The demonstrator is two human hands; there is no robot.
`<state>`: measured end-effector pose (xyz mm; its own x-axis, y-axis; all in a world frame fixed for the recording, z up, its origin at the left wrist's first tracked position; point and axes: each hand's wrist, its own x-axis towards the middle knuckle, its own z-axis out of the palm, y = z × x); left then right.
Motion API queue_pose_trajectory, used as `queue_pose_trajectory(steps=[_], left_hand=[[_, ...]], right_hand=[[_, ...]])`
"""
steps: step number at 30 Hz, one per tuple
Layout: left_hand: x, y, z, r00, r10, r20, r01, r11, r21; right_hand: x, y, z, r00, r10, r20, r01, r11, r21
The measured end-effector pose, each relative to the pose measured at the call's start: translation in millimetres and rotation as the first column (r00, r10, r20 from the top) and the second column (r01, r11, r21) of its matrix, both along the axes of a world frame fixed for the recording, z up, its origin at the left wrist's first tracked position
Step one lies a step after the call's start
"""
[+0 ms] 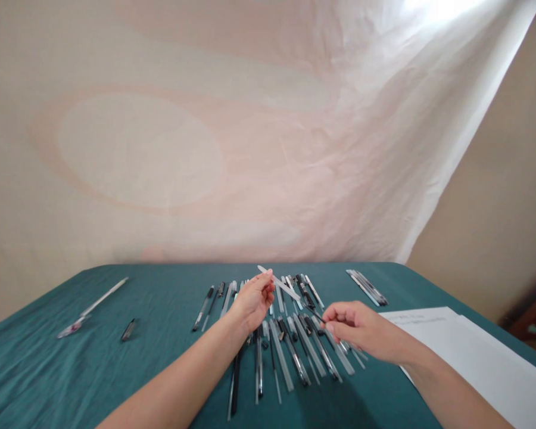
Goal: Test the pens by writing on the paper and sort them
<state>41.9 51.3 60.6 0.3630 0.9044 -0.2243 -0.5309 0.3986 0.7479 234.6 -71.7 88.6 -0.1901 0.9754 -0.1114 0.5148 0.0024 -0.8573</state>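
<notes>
My left hand (254,301) is raised a little over the table and pinches a clear pen barrel (277,282), which slants up to the left. My right hand (356,328) pinches a thin dark refill (314,312) whose tip points at the barrel's lower end. Under both hands lies a spread of several black and clear pens (290,351) on the teal tablecloth (161,363).
A long clear pen (93,307) and a small dark cap (127,329) lie at the left. A small bundle of pens (367,287) lies at the back right. White paper sheets (477,357) cover the right corner. A pale cloth backdrop (232,131) hangs behind the table.
</notes>
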Motion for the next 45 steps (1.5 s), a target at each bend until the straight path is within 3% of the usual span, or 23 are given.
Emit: queue_pose_trajectory(steps=[12,20,26,28,31,35,37,45], left_hand=[[14.2,-23.3,-8.8,0.999,-0.043,-0.026,0.043,0.999,0.008],[24.4,-42.5,-19.6,0.966,-0.207,0.154,0.224,0.969,-0.103],[24.8,-34.9,-19.9,0.969,-0.106,0.225,0.157,0.962,-0.223],[24.4,-32.2,-20.3,0.966,-0.087,0.244,0.147,0.959,-0.241],[24.3,-31.2,-20.7,0.962,-0.088,0.257,0.155,0.955,-0.252],[24.9,-32.6,-20.6,0.962,-0.098,0.254,0.164,0.954,-0.251],[25.1,-32.9,-21.1,0.963,-0.102,0.251,0.166,0.954,-0.249],[25.0,-33.7,-24.8,0.964,-0.114,0.239,0.170,0.959,-0.228]], right_hand=[[9.6,10.0,-12.8,0.993,-0.096,-0.062,0.104,0.984,0.146],[6.1,11.9,-11.3,0.933,-0.318,-0.166,0.357,0.869,0.344],[20.0,13.0,-5.6,0.862,-0.389,-0.326,0.490,0.806,0.332],[31.2,15.5,-7.6,0.899,-0.391,-0.198,0.438,0.822,0.364],[48.9,21.1,-19.4,0.933,-0.303,0.194,0.213,0.900,0.380],[66.5,29.8,-44.6,0.783,-0.264,0.564,0.092,0.945,0.314],[70.9,32.9,-54.0,0.744,-0.232,0.627,0.068,0.959,0.275],[67.5,33.8,-66.7,0.713,-0.169,0.681,0.040,0.979,0.201]])
